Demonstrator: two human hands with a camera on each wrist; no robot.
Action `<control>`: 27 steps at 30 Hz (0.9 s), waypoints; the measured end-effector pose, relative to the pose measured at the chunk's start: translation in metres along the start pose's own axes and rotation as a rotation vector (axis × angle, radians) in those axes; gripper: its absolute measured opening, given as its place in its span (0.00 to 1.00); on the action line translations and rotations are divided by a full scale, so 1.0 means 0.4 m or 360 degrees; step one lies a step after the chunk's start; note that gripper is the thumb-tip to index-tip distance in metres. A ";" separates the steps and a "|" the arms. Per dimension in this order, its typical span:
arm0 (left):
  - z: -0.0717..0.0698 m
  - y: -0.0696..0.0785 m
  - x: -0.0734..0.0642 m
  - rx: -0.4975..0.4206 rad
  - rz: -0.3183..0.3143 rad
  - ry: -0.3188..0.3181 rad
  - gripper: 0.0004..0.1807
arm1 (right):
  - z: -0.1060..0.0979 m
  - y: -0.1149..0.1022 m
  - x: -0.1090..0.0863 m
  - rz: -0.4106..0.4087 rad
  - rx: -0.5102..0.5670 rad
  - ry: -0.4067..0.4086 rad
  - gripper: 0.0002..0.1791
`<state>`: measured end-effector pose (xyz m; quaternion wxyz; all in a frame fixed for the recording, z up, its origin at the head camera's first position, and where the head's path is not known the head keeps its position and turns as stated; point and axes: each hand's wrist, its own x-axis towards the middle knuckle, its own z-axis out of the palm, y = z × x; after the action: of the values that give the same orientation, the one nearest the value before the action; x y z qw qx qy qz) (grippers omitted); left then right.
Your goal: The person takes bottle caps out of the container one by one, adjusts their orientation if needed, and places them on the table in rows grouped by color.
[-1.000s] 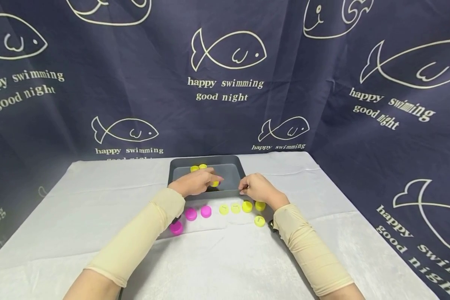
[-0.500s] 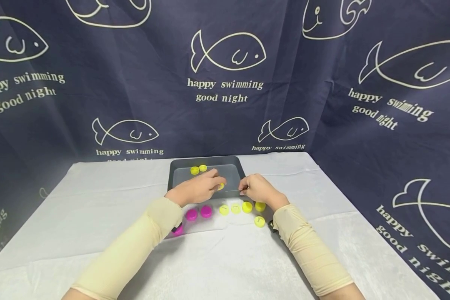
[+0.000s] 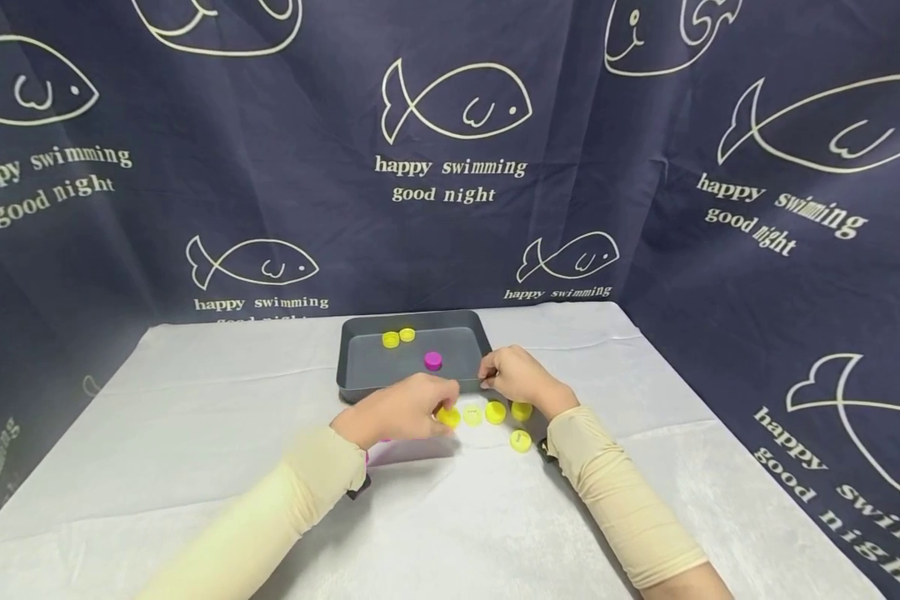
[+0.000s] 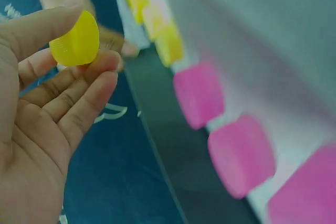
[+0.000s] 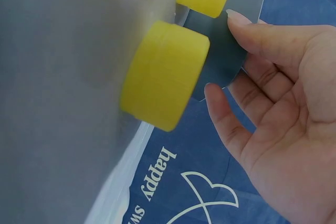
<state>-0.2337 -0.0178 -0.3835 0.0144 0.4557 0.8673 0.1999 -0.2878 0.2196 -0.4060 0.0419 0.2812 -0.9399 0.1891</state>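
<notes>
My left hand [image 3: 408,404] pinches a yellow bottle cap [image 4: 79,40] between thumb and fingers, over the row of caps in front of the tray. My right hand [image 3: 521,375] grips the near right corner of the dark grey tray [image 3: 367,367], thumb on the rim and fingers behind it in the right wrist view. A pink cap [image 3: 432,361] and two yellow caps [image 3: 391,339] lie inside the tray. Several more yellow caps [image 3: 495,412] stand in a row along its near side. Pink caps [image 4: 241,153] continue this row, mostly hidden under my left hand in the head view.
One yellow cap [image 3: 520,441] sits nearer than the row, by my right wrist. A white cloth [image 3: 450,525] covers the table. Behind it and along both sides hangs a dark blue curtain [image 3: 450,250] with fish drawings.
My left hand has come out of the tray toward me with the yellow cap, uncovering the pink cap inside. The right hand has stayed on the tray's corner.
</notes>
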 end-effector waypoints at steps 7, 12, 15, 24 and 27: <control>0.056 0.034 0.009 0.0150 0.0079 -0.0180 0.20 | 0.000 -0.001 -0.002 0.0063 0.0005 -0.0017 0.04; 0.077 0.040 0.014 0.0320 0.0122 -0.0191 0.19 | 0.000 -0.001 -0.001 0.0053 0.0007 -0.0007 0.04; 0.078 0.041 0.013 0.0392 0.0151 -0.0187 0.19 | -0.003 -0.002 0.002 0.0048 -0.0001 -0.0003 0.05; 0.087 0.043 0.008 0.0416 0.0128 -0.0221 0.19 | -0.003 -0.006 0.000 0.0039 0.0003 -0.0014 0.05; 0.089 0.041 0.005 0.0400 0.0131 -0.0213 0.20 | -0.003 -0.006 -0.002 0.0023 0.0009 -0.0009 0.05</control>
<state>-0.2147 0.0041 -0.4100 0.0067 0.5015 0.8631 0.0593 -0.2859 0.2185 -0.4041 0.0372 0.2750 -0.9415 0.1913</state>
